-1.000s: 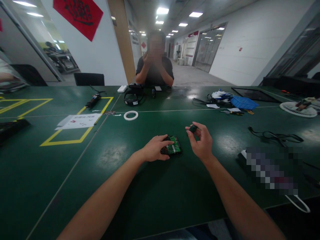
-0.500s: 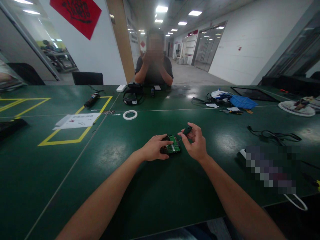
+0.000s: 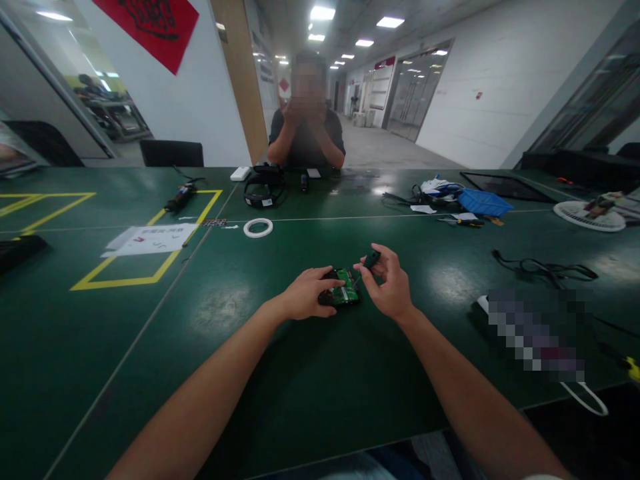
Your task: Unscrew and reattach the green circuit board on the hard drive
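Green board: a small circuit board (image 3: pixel 344 295) in a black frame lies flat on the dark green table (image 3: pixel 250 373), near the middle of its near half, between the person's two hands
Left hand: the left hand (image 3: pixel 306 296) rests palm down on the left part of the board, fingers curled loosely over its edge and thumb stretched across its near side, pressing it to the table
Right hand: the right hand (image 3: pixel 389 285) hovers just right of the board, fingers bent and pinched around a small dark tool (image 3: pixel 371 259)
Tool: held tilted, its lower end pointing down toward the board's upper right corner; whether the tip touches the board cannot be told
Tape ring: a white ring of tape (image 3: pixel 258 228) lies flat farther up the table, well apart from the hands
Paper: a white sheet (image 3: pixel 150 239) lies inside a yellow taped rectangle (image 3: pixel 120 280) to the left
Cable: a black cable (image 3: pixel 545 269) lies coiled to the right of the hands
Blue tray: a blue tray (image 3: pixel 483 202) sits at the far right among loose papers
Other person: a person in a dark shirt (image 3: pixel 307 137) sits across the table, both hands raised to the face
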Demonstrator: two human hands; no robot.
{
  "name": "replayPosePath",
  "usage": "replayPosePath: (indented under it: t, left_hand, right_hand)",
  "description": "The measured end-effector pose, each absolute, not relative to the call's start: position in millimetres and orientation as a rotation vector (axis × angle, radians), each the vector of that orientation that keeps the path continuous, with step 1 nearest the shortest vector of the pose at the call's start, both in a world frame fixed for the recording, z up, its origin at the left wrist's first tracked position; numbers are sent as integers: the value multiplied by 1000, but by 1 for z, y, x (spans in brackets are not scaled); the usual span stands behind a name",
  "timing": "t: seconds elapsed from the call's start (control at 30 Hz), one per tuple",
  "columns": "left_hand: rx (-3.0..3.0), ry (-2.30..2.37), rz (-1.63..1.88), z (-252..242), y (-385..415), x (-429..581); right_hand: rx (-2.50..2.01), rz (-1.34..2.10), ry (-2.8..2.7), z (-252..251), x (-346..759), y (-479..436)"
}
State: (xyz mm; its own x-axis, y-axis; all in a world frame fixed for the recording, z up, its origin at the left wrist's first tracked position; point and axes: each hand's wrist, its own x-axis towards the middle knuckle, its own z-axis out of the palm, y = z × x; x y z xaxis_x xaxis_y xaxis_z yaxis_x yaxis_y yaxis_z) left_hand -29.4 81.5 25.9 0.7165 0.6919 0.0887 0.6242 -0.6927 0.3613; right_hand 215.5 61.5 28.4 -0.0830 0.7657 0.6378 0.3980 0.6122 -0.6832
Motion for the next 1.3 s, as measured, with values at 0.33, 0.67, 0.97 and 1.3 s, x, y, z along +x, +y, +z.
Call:
replayPosePath:
  t: [0.33,0.67,0.97,1.3]
  left_hand:
    - [2612,1022,323,25,82,-29]
    - [2599,1021,315,24,83,-30]
    - [2573,1030,312,25,82,-30]
    - [2601,1035,312,24,82,-29]
  right_hand:
    - [-967,401,-1705,26,212,62]
    - [-959,387,-1700,27,213,60]
    - [-1064,101,-1798,32,213,61]
    - [-1072,-57,-1726,36,213,59]
